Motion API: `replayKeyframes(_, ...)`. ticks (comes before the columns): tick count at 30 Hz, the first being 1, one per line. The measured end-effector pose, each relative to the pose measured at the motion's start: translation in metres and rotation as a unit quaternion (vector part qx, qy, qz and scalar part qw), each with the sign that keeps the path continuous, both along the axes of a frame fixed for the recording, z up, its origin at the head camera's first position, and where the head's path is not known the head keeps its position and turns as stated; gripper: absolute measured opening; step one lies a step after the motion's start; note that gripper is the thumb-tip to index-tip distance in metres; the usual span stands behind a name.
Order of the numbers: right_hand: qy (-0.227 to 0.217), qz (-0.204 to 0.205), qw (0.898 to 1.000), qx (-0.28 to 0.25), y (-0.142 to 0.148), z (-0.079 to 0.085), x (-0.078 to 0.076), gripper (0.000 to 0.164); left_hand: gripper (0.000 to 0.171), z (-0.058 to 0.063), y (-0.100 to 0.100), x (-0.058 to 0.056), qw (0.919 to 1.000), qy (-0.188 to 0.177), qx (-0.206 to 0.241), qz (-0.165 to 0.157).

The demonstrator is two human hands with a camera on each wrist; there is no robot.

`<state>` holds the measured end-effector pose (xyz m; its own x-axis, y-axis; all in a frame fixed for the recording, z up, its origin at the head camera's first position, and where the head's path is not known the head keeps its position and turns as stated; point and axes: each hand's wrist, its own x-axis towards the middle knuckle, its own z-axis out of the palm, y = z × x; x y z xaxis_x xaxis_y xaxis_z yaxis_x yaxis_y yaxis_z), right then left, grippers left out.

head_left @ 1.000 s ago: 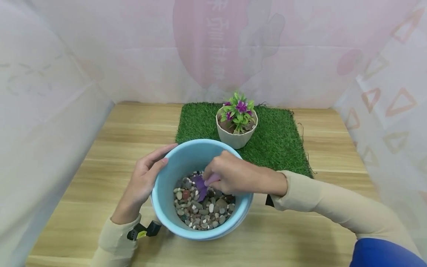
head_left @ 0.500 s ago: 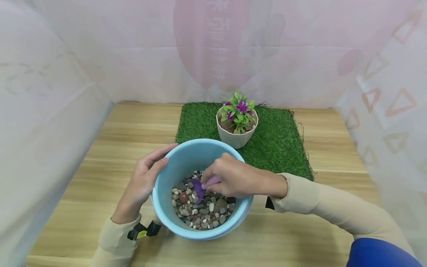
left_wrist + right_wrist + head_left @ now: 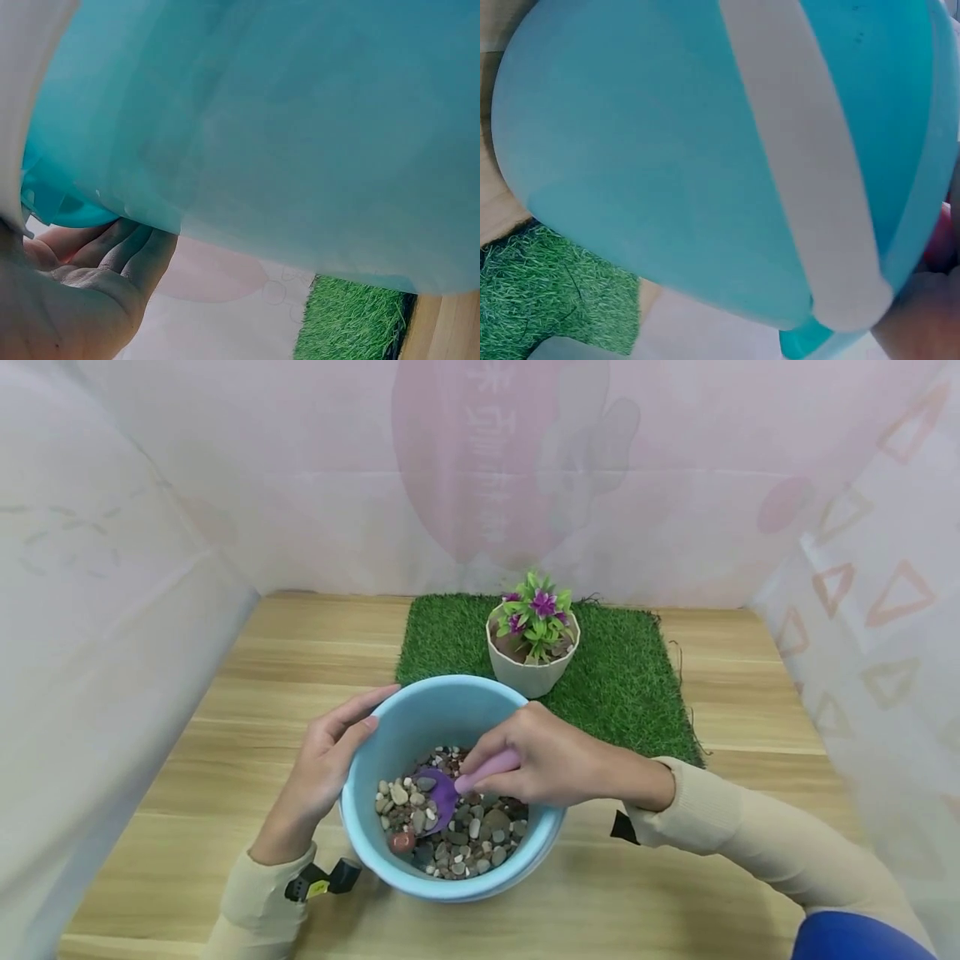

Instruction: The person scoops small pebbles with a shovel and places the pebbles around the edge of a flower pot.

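Observation:
A light blue bucket holds many pebbles. My right hand reaches over its rim and grips the pink handle of a small purple shovel. The shovel's blade is among the pebbles, with pale stones heaped at its left and a red-brown stone below them. My left hand holds the bucket's left side, thumb at the rim and fingers along the outside. In the left wrist view the left fingers lie against the outer wall. In the right wrist view the right hand is mostly hidden behind the bucket.
A white pot with a purple-flowered plant stands on a green turf mat behind the bucket. The bucket's white carrying handle hangs along its side. Fabric walls enclose the wooden table.
The shovel has moved slightly left and down in the bucket, pushing pebbles and the red-brown stone toward the left wall. My right hand has shifted slightly right; the left hand keeps its place.

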<state>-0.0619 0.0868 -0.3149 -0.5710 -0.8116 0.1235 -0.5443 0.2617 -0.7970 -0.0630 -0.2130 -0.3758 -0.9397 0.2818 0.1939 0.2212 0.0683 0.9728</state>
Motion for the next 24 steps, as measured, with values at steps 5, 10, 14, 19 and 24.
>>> replayKeyframes(5,0.000,-0.010,1.000,-0.028,0.006,-0.003,0.003,0.014,0.040,-0.001,-0.001,0.002,0.9999,-0.003,-0.006,0.009)
replayKeyframes(10,-0.010,-0.029,0.998,-0.050,0.011,-0.005,0.006,0.015,0.040,0.000,0.000,0.003,0.9998,-0.001,-0.016,0.015)
replayKeyframes(14,-0.033,-0.050,0.997,-0.054,0.017,-0.005,0.008,0.019,0.040,-0.001,0.001,0.001,0.9999,0.004,-0.014,0.009)
replayKeyframes(19,-0.064,-0.080,0.993,-0.055,0.024,-0.006,0.011,0.021,0.040,-0.002,0.000,0.001,0.9999,0.004,-0.010,0.007)
replayKeyframes(24,-0.069,-0.094,0.990,-0.074,0.030,-0.005,0.013,0.023,0.040,-0.001,-0.001,0.002,0.9999,0.005,-0.012,0.008)
